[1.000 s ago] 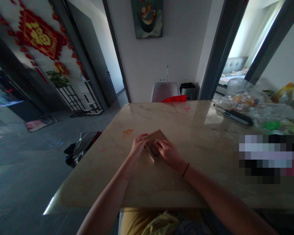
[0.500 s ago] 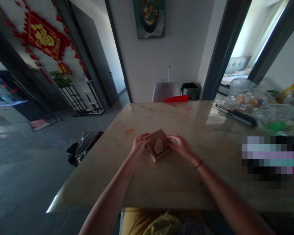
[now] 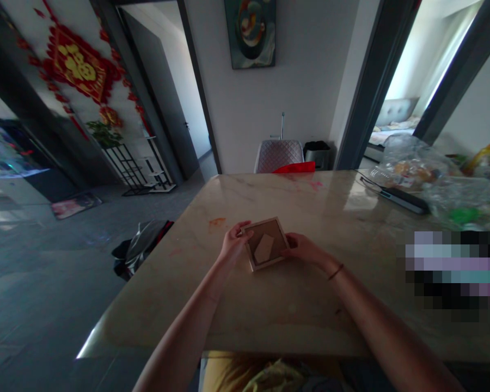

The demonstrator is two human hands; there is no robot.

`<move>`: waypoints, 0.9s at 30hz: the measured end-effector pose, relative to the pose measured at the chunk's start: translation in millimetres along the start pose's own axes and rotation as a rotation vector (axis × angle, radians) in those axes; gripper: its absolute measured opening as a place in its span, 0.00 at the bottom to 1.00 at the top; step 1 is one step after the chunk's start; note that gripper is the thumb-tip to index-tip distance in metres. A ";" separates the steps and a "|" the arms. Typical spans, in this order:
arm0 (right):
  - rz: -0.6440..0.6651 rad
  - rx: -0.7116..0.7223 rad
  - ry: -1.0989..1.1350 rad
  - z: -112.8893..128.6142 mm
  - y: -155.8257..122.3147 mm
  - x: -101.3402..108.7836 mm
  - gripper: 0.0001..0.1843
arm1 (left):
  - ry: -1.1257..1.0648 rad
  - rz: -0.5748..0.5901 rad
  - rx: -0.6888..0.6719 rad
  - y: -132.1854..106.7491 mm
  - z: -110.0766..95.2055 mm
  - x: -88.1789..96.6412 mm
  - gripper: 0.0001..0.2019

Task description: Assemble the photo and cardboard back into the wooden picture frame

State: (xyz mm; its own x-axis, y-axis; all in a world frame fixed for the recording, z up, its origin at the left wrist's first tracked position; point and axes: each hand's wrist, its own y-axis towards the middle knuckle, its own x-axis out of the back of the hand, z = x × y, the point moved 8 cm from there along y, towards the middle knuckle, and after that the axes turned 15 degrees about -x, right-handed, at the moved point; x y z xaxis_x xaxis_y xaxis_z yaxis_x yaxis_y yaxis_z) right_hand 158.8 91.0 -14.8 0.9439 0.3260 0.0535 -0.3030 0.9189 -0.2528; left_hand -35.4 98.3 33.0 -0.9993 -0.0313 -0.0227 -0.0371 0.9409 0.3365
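A small wooden picture frame [image 3: 265,244], its brown back panel and angular stand flap facing up, is held between my two hands over the marble-patterned table [image 3: 228,305]. My left hand [image 3: 234,239] grips its upper left corner, thumb on top of the edge. On the opposite side, my right hand [image 3: 302,248] closes on the right edge with the fingers near the lower right corner. Whether the frame rests on the tabletop or is slightly raised, I cannot tell. The fingers beneath the frame are hidden.
At the right stand clear plastic bags [image 3: 412,160] with food and a dark elongated device [image 3: 404,200] with a cable. Beyond the far edge is a quilted chair [image 3: 279,156] with a red item [image 3: 296,167]. A dark bag [image 3: 141,247] lies on the floor at left.
The picture frame has turned a little between my hands, its top edge now more level. My right hand has shifted down along the right side. My left hand stays at the upper left corner.
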 end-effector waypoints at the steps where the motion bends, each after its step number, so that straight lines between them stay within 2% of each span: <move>1: -0.008 -0.014 0.034 -1.4 1.0 1.9 0.25 | 0.011 -0.006 -0.007 0.1 -0.6 -0.3 0.23; 4: -0.059 -0.039 0.126 -4.5 3.1 9.9 0.26 | -0.006 0.006 0.017 -0.6 2.8 -5.4 0.26; 7: -0.114 -0.045 0.158 -5.4 4.4 15.6 0.26 | -0.055 0.066 0.083 -2.5 15.1 -14.7 0.24; 11: -0.238 -0.052 0.194 -7.0 6.1 24.9 0.23 | -0.068 0.121 0.156 -5.5 36.4 -21.4 0.20; 13: -0.265 -0.064 0.212 -8.7 7.1 27.2 0.20 | -0.046 0.155 0.152 -6.1 41.6 -23.6 0.20; 17: -0.305 -0.068 0.194 -8.9 6.0 31.3 0.15 | -0.015 0.183 0.072 -4.5 38.4 -25.7 0.23; 22: -0.394 -0.070 0.094 -6.5 2.5 38.0 0.18 | 0.007 0.233 0.072 -4.9 39.7 -29.6 0.28; 27: -0.321 -0.066 0.101 -5.7 5.6 32.7 0.20 | 0.015 0.233 0.074 -6.0 44.1 -28.8 0.37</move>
State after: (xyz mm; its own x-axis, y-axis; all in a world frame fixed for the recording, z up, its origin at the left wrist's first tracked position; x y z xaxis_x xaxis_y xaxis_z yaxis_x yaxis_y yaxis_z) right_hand 188.7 105.5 -20.0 0.9990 -0.0043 0.0452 0.0177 0.9536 -0.3006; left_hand -5.9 108.4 -9.9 -0.9807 0.1852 0.0622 0.1951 0.9454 0.2610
